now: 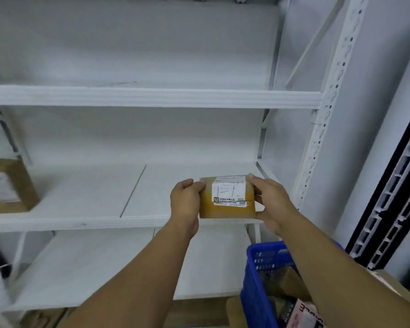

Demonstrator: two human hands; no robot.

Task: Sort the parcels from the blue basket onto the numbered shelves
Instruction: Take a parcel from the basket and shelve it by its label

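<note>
Left hand (184,202) and right hand (271,204) both grip a small taped parcel (227,200) at the shelf (81,222) edge, blue basket (258,287) below.

Small taped parcel (227,209) between left hand (185,201) and right hand (273,203), over white shelf (81,221).

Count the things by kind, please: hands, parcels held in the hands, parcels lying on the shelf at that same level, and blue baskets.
2 hands: left hand, right hand
1 taped parcel, held between them
1 cardboard parcel, lying on the shelf at far left
1 blue basket
Total: 5
</note>
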